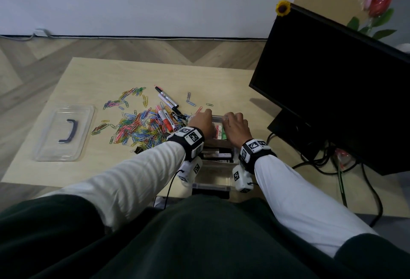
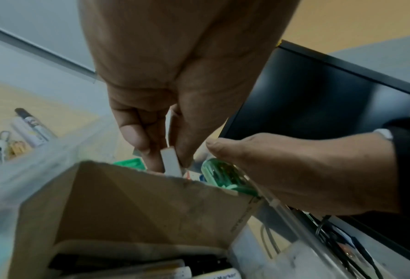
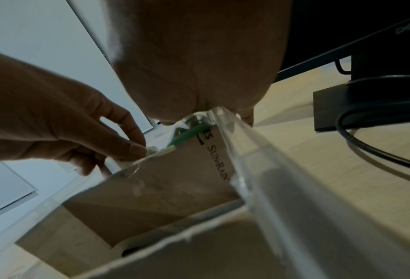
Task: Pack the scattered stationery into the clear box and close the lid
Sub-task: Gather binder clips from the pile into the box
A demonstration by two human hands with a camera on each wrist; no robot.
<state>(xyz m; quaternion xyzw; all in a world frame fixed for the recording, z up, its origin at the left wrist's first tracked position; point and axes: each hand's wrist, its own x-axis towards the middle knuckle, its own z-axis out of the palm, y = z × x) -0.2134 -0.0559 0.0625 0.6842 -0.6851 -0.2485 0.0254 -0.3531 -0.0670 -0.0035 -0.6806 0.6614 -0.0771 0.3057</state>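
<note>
The left hand point(image 2: 175, 105) pinches a small upright grey-white block point(image 2: 171, 162) over the clear plastic box point(image 1: 210, 184), lower centre; the right hand point(image 1: 236, 126) grips the box's far right rim.

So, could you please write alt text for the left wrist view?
The left hand pinches a small grey-white block over the clear box, above a cardboard insert. The right hand grips the box's far rim.

Person seen from above: long white ribbed sleeves point(image 1: 137, 181), dark green trousers point(image 1: 199, 241), black wrist straps point(image 1: 187, 140) carrying white camera modules point(image 1: 240, 177) with black-and-white square fiducial markers and thin black cables point(image 1: 172, 186).
</note>
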